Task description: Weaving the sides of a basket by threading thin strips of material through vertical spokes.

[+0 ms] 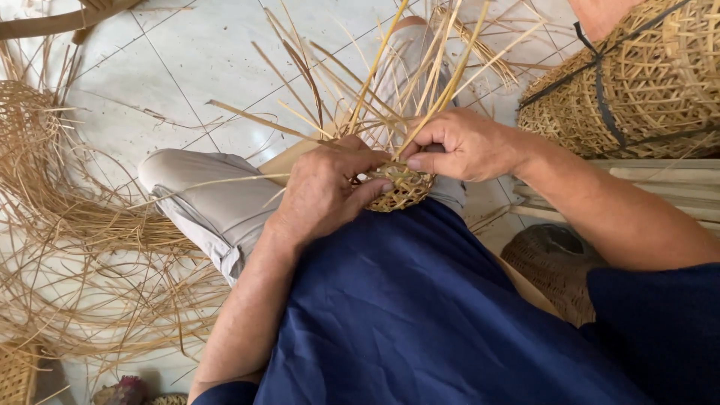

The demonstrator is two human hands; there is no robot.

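Loose cane strips (pixel 82 247) sprawl over the tiled floor (pixel 187 82), stacked woven baskets (pixel 637 82) sit at right, and on the lap both hands — left hand (pixel 326 191), right hand (pixel 461 146) — grip a small half-woven basket (pixel 403 189), close together.

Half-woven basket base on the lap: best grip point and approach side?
Grip the woven base by its rim, from the lap side, thumb under and fingers over, much as the left hand does. The loose strips fan up and away, blocking the far side; the right hand pinches them there.
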